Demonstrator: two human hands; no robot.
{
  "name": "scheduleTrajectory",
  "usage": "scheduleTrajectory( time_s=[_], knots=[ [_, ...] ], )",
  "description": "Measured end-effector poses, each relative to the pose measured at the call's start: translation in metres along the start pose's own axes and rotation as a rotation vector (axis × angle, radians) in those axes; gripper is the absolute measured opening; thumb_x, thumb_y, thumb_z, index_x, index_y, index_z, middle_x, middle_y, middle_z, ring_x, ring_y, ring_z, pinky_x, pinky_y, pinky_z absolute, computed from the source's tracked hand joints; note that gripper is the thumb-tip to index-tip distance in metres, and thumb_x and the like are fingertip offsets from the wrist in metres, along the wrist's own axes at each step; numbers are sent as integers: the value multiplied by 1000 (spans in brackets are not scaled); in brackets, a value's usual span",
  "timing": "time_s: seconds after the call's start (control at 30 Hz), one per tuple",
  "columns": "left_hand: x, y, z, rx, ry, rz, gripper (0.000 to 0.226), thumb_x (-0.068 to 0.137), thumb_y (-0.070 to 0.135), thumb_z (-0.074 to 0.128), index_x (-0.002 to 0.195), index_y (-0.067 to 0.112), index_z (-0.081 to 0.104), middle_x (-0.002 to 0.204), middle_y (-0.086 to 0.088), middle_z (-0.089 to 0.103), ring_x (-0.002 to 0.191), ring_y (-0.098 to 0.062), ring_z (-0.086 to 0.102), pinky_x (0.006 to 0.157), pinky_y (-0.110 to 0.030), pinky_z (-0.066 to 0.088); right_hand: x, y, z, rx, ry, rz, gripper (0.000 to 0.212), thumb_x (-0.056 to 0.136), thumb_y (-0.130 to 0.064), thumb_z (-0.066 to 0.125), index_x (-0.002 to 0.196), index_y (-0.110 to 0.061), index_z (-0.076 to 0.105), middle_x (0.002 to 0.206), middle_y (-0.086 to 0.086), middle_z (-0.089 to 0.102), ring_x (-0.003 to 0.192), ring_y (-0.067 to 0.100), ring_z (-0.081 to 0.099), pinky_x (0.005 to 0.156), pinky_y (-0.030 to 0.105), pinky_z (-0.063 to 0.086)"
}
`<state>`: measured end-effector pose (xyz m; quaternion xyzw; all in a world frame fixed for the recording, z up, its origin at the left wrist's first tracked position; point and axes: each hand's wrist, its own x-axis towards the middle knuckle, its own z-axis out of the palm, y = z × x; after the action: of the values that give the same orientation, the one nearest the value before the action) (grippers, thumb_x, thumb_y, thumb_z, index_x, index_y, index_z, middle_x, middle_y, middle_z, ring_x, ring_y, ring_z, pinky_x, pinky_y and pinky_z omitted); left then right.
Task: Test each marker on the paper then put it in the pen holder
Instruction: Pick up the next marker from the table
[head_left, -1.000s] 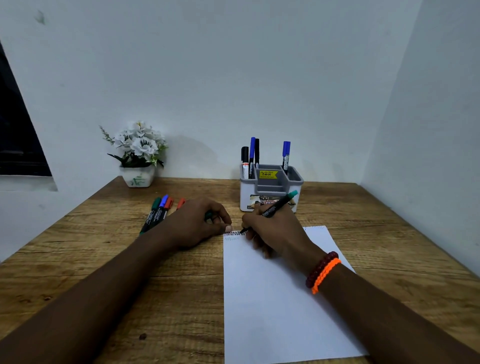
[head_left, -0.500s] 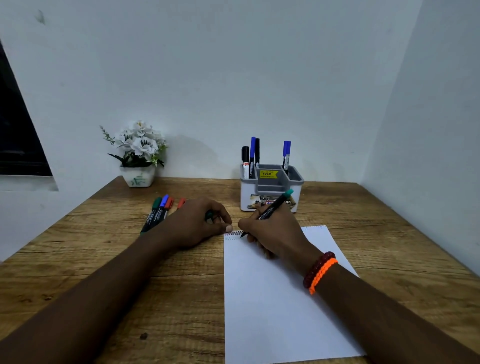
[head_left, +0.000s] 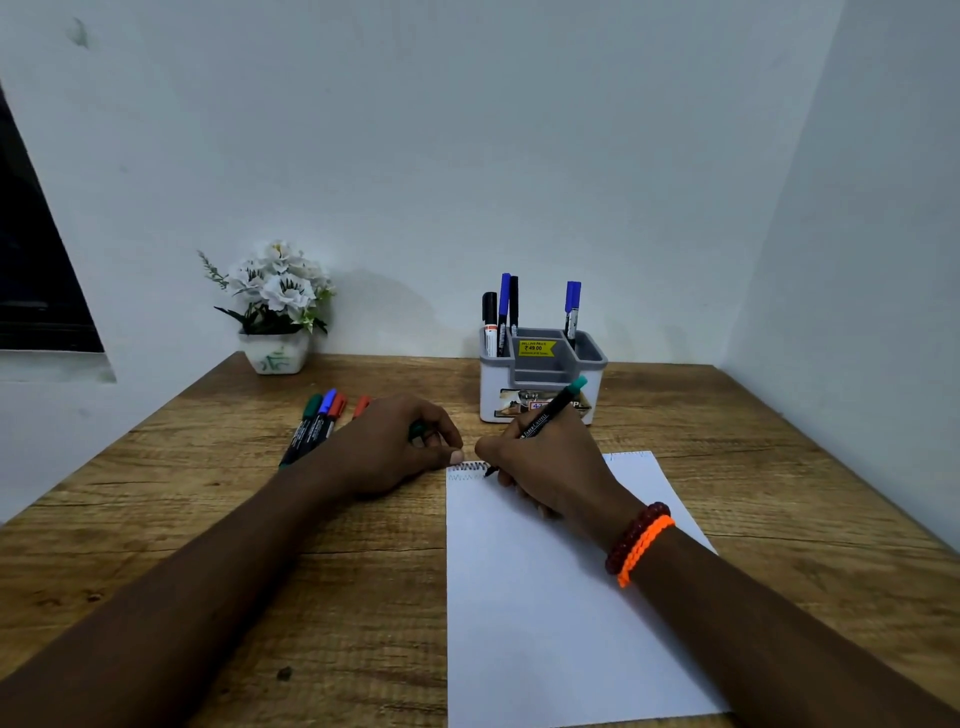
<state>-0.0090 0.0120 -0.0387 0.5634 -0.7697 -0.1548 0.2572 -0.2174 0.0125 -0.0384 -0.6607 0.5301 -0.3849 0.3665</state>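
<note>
1. The right hand (head_left: 550, 462) pinches a green-ended marker (head_left: 545, 415), its tip touching the paper (head_left: 545, 613) at the top left corner, beside a row of zigzag test marks (head_left: 467, 470) along the top edge.
2. The left hand (head_left: 395, 447) rests on the desk (head_left: 311, 597) just left of the paper's corner, fingers curled round a small green thing, likely the marker's cap (head_left: 417, 432); the thumb tip touches the paper's edge.
3. The right wrist, with bead bracelets (head_left: 641, 540), lies across the sheet, whose lower half is blank.
4. Behind the left hand lie loose markers (head_left: 317, 423), capped green, blue and red, their near ends hidden by the wrist.
5. The pen holder (head_left: 540, 379) stands just beyond the right hand, with four markers upright in its back compartments.
6. A flower pot (head_left: 274, 353) sits in the far left corner against the wall; walls close the desk at the back and right.
</note>
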Motion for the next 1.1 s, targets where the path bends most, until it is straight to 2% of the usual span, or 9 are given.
scheduleTrajectory(
  time_s=[0.1,0.27,0.4,0.5,0.63,0.8,1.1],
  knots=[
    [0,0,0,7,-3,-1,12,90,34,75,102,31,76,91,13,68,83,-3,62,66,-16,41,0,1,0,-12,10,1,31,83,-26,82,82,3,70,58,3,68,35,6,51,35,18,36],
    [-2,1,0,-2,1,5,11,91,31,75,101,30,77,91,12,68,83,-3,62,68,-17,43,-1,2,-1,21,36,-12,21,82,-19,81,75,-6,66,53,-1,63,31,4,48,32,16,33],
    [-2,3,-1,-1,0,15,11,91,30,75,101,29,77,90,12,69,81,-3,62,67,-16,43,-2,0,-3,-2,20,-9,25,83,-20,80,75,0,68,53,0,64,31,3,47,32,16,32],
    [-2,3,-1,6,2,12,11,91,31,75,102,29,77,90,12,68,81,-1,61,65,-13,42,-2,1,-3,-4,21,-9,24,83,-20,79,67,-8,64,52,2,64,29,6,47,33,16,32],
    [-2,3,-1,-5,1,4,12,90,34,76,101,30,77,90,12,69,80,1,62,64,-9,42,0,2,-2,4,43,-5,23,81,-20,80,67,-9,65,51,0,64,31,8,48,33,16,33],
    [-2,2,0,-13,8,1,11,89,35,77,99,31,77,89,11,69,82,-3,63,67,-16,44,1,3,-2,-36,49,-8,22,77,-24,78,70,-9,63,58,4,67,32,5,47,34,17,33],
    [-1,1,0,-6,1,-1,12,89,35,76,100,32,77,90,12,69,83,-4,63,69,-19,45,1,3,-4,-38,60,-27,22,78,-19,77,64,-11,62,54,2,64,34,6,47,36,18,34]
  ],
)
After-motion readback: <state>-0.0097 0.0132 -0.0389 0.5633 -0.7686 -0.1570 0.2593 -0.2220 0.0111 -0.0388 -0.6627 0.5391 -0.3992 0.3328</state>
